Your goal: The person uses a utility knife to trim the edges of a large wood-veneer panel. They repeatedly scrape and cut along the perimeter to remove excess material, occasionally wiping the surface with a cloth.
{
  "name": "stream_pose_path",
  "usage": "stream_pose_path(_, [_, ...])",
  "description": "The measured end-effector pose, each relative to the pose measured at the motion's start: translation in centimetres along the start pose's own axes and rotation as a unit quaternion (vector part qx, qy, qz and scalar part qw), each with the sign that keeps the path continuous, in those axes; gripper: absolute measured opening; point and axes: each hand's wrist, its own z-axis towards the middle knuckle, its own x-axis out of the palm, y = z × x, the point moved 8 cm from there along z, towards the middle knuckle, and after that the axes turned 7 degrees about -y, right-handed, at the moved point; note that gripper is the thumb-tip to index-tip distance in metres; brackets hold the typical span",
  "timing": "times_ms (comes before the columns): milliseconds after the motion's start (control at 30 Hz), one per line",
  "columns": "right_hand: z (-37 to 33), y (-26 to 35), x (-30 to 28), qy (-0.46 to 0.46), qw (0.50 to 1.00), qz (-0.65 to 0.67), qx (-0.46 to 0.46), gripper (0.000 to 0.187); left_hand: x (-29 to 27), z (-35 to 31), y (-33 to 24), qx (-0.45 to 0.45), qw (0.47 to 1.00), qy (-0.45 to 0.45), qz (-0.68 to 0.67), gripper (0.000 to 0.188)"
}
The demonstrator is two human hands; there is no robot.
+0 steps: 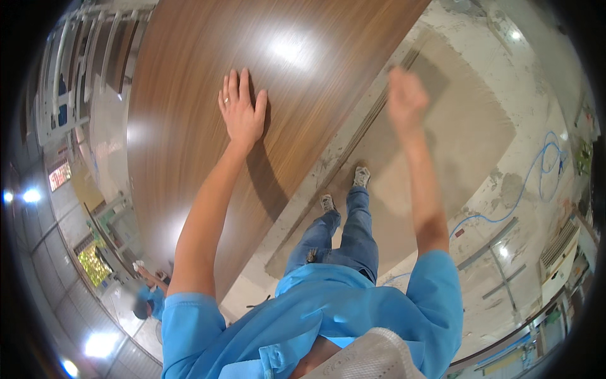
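A large wood-grain panel (189, 126) with a glossy brown face lies in front of me and to the left. My left hand (243, 117) rests flat on it, fingers stretched out and a ring on one of them. Beyond the panel's right edge, my right hand (407, 98) is held up in the air, blurred by motion. Its fingers look curled closed, with a small dark spot at their tip; what they hold, if anything, cannot be made out.
Under my right arm is a brown sheet (467, 132) on the worn floor. A thin blue hose (505, 218) curls at the right. White metal racks (69, 82) stand at the far left. Another person in blue (148, 303) is at the lower left, beside the panel.
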Motion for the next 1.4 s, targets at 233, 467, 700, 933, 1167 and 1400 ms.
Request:
stream_pose_path(233, [-6.0, 3.2, 2.1, 0.084, 0.994, -0.068, -0.029, 0.033, 0.2, 0.0, 0.0, 0.009, 1.000, -0.028, -0.010, 0.072])
stream_pose_path(467, [-18.3, 18.5, 1.9, 0.211, 0.971, 0.042, -0.106, 0.044, 0.1, -0.1, 0.1, 0.011, 0.995, -0.076, -0.069, 0.064])
stream_pose_path(700, [-9.6, 7.1, 2.1, 0.063, 0.996, -0.045, 0.032, 0.023, -3.9, -13.8, 9.2, -0.011, 0.998, -0.042, -0.045, 0.053])
stream_pose_path(933, [-22.4, 17.4, 2.6, 0.115, 0.989, -0.055, -0.071, 0.037, -10.3, -33.6, 23.3, -0.178, 0.984, -0.001, 0.034, 0.057])
stream_pose_path(1167, [-32.5, 31.0, 2.5, 0.235, 0.957, 0.056, -0.161, 0.043, -10.4, -37.5, 25.8, -0.134, 0.991, -0.022, 0.008, 0.056])
stream_pose_path(1400, [-24.6, 19.8, 2.2, 0.082, 0.994, -0.066, -0.026, 0.027, -13.9, -46.2, 32.6, -0.086, 0.996, -0.006, -0.006, 0.056])
